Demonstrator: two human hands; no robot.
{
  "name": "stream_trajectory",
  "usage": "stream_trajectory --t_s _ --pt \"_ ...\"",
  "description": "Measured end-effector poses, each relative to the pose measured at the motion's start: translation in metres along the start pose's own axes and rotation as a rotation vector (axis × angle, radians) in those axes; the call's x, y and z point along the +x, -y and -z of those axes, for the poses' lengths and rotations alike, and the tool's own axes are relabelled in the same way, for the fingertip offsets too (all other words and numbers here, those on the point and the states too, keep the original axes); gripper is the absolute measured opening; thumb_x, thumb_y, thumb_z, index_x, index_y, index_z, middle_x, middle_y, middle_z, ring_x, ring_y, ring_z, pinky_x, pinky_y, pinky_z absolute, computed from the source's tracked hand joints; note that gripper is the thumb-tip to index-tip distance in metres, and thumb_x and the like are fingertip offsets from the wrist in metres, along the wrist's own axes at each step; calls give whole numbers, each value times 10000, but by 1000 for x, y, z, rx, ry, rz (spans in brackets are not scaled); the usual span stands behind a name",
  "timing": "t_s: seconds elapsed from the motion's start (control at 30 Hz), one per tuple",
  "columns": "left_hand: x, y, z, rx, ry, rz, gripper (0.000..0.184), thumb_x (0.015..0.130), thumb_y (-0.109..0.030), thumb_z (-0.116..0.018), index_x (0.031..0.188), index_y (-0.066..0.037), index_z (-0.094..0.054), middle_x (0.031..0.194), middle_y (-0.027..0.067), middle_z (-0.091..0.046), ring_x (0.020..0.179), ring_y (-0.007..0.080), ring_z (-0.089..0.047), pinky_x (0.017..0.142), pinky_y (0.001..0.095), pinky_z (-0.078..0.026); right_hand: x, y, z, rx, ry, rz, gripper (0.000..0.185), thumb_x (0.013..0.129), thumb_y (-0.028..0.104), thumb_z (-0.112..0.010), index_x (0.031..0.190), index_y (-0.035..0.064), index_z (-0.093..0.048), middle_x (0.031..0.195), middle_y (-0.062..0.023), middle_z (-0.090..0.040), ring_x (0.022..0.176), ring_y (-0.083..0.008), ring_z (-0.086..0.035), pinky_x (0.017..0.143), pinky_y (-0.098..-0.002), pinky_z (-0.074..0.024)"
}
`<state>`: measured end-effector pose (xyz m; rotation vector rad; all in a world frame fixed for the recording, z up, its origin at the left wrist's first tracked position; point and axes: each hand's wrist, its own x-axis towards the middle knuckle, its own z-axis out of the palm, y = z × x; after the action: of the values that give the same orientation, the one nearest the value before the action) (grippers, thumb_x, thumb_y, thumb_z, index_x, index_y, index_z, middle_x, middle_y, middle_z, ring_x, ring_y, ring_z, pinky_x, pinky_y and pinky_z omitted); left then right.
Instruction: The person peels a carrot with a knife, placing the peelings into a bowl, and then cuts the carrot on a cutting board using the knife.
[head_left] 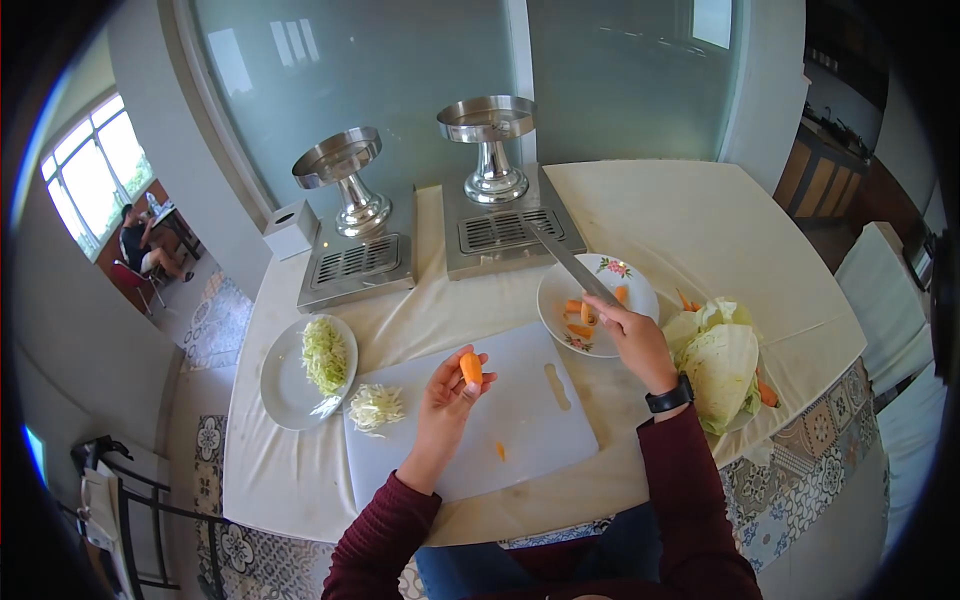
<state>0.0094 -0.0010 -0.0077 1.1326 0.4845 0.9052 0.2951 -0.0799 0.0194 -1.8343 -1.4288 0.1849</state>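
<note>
My left hand holds a short orange carrot piece above the white cutting board. In my right hand is a knife, its blade pointing up and left over the flowered plate. Several carrot pieces lie on that plate. A pile of shredded cabbage sits at the board's left edge, and a small carrot scrap lies near its front. More shredded cabbage rests on a white plate to the left.
A cut cabbage with carrots beside it is at the right. Two metal stands and a white tissue box stand at the back. A person sits far off at the left.
</note>
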Motion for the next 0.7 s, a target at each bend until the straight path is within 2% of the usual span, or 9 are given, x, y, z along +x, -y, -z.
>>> stream_trajectory --t_s 0.07,0.17,0.27,0.37,0.47,0.57,0.67,0.7 --pt "1 0 2 -3 -19 -5 509 949 -107 -588 1420 -48 -402 1337 128 -538 1097 206 -597 995 334 -451 1 -7 -3 11 4 50 374 967 149 -475 1295 286 -590 1018 -115 -697 895 -287 -671 736 -359 -515" --pt "4 1 5 3 -41 -14 495 959 -90 -561 1424 -51 -398 1336 129 -537 1086 199 -599 980 327 -456 1 0 0 -7 37 -1 382 953 130 -486 1286 279 -598 1017 -124 -697 883 -280 -672 727 -358 -512" --pt "6 1 8 -12 -46 -17 475 966 -76 -537 1421 -52 -404 1335 128 -537 1070 192 -604 966 321 -459 2 -2 0 1 50 6 399 945 121 -489 1293 286 -595 923 -129 -696 821 -285 -663 703 -371 -501" --pt "5 1 8 1 -49 -21 459 970 -69 -522 1416 -52 -412 1332 127 -538 1055 188 -608 954 323 -462 1 -6 -4 -103 58 33 447 948 122 -475 1353 300 -534 812 -142 -661 722 -305 -638 667 -398 -486" --pt "4 1 7 11 -44 -24 452 970 -70 -522 1411 -56 -420 1329 129 -538 1042 185 -611 950 328 -464 -2 13 -1 -38 37 -151 499 953 128 -455 1418 312 -447 743 -168 -616 658 -329 -614 638 -415 -474" --pt "4 2 7 13 -35 -31 450 971 -69 -522 1410 -62 -423 1326 129 -537 1031 181 -611 946 329 -467 -2 12 -2 -48 55 -89 526 957 132 -437 1449 314 -390 739 -186 -607 637 -341 -606 628 -422 -472" --pt "4 2 7 6 -31 -38 448 972 -74 -526 1408 -66 -426 1323 128 -537 1023 180 -612 944 330 -467 -4 19 3 18 80 -93 459 983 138 -434 1426 259 -449 786 -161 -617 670 -260 -589 719 -319 -484" --pt "4 2 7 5 -27 -42 448 971 -77 -528 1407 -66 -426 1322 128 -537 1023 181 -612 944 332 -467 -3 14 1 11 71 -39 467 977 132 -435 1424 267 -447 781 -174 -619 666 -289 -596 692 -344 -482"
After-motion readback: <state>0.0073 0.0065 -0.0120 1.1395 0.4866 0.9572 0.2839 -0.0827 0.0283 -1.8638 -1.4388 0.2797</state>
